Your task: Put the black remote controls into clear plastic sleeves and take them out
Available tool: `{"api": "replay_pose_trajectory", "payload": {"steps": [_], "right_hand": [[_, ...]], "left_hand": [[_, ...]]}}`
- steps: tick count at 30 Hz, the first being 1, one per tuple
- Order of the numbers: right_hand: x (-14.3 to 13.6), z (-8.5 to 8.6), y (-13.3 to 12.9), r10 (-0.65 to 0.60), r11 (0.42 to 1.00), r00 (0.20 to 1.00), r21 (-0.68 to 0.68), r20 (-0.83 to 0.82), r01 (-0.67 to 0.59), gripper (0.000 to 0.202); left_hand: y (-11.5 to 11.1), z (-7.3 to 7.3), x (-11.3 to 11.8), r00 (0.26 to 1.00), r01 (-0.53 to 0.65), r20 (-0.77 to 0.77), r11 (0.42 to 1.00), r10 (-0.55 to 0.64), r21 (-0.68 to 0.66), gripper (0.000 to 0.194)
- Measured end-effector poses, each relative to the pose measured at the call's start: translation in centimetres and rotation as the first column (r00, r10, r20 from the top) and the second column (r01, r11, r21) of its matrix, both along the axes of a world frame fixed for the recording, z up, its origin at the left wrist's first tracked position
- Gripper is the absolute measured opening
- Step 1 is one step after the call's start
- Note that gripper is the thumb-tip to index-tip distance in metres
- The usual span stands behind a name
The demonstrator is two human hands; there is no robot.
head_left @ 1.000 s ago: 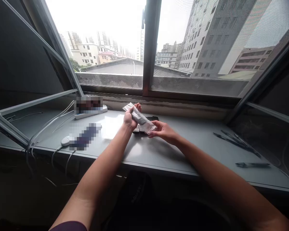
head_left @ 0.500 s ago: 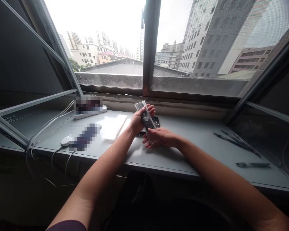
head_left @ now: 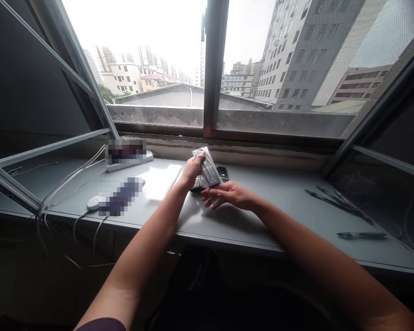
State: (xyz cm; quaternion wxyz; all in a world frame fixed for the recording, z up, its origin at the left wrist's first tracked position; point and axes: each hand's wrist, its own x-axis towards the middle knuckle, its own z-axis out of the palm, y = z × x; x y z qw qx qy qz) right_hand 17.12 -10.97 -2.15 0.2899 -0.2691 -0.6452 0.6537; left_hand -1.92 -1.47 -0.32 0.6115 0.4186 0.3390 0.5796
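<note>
Between my hands, above the desk, is a remote control (head_left: pixel 210 174) in a clear plastic sleeve, tilted with its far end to the left. My left hand (head_left: pixel 192 171) pinches the far end of the sleeve, thumb on top. The near end is gripped by my right hand (head_left: pixel 232 195), whose lower fingers curl loosely beneath it. Light glares off the plastic, so the button details are hard to read. Behind and under the held remote, a dark keyed device (head_left: pixel 223 174) lies on the desk, partly hidden by it and my hands.
A bright white sheet or packet (head_left: pixel 163 181) lies left of my hands. Farther left are a white power strip (head_left: pixel 129 162), a blurred-out item (head_left: pixel 122 196), a white plug (head_left: pixel 93 202) and hanging cables. Several dark pens (head_left: pixel 341 207) lie right. Metal frames flank the desk (head_left: pixel 279 225); a window stands behind.
The held remote now shows a lighter, greyer face than before. My left fingers have drawn back from behind it to its far-left edge, and more of the keyed device behind shows.
</note>
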Motion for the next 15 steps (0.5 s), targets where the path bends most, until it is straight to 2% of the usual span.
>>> {"api": "replay_pose_trajectory", "payload": {"steps": [3, 7, 11, 15], "right_hand": [[0.1, -0.1, 0.0, 0.07, 0.997, 0.997, 0.039, 0.016, -0.07, 0.051], [0.1, -0.5, 0.3, 0.098, 0.986, 0.995, 0.13, 0.031, -0.102, 0.046], [0.3, -0.4, 0.4, -0.02, 0.953, 0.987, 0.303, 0.157, -0.029, 0.044], [0.5, 0.0, 0.5, -0.14, 0.876, 0.972, 0.48, 0.189, 0.033, 0.041]], "left_hand": [[0.1, -0.5, 0.0, 0.993, 0.052, -0.103, 0.999, -0.051, 0.0, 0.038], [0.1, -1.2, 0.4, 0.982, 0.149, -0.119, 0.989, -0.148, -0.003, 0.041], [-0.2, -1.5, 0.9, 0.959, 0.256, -0.122, 0.966, -0.256, -0.019, 0.042], [-0.7, -1.5, 1.2, 0.942, 0.307, -0.135, 0.951, -0.307, -0.019, 0.041]]}}
